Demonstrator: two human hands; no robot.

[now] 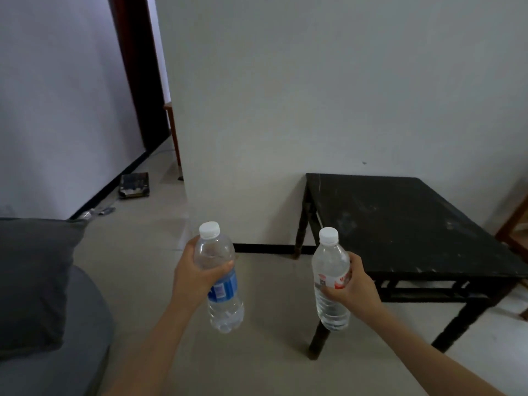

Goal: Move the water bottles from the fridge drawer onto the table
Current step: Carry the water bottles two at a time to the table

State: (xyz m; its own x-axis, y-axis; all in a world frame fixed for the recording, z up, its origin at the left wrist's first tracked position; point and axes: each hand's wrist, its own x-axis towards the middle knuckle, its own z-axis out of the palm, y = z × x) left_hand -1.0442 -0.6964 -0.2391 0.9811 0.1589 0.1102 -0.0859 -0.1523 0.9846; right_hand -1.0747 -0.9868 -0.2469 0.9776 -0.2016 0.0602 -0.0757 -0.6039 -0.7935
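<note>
Head view: we hold two bottles upright in air, short of surface (pixel 400 218). Fingers of left hand (pixel 194 277) wrap blue-label bottle (pixel 225 305); fingers of right hand (pixel 357 287) wrap red-label bottle (pixel 328 264), near surface's front-left corner. We advise: carry both over surface, set bases flat, well in from edge, bottles apart, release one at a time. Not visible: fridge drawer. Surface's right end cut off; red label partly covered; water level hard to read.

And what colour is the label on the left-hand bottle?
The label is blue; head view shows it.
</note>
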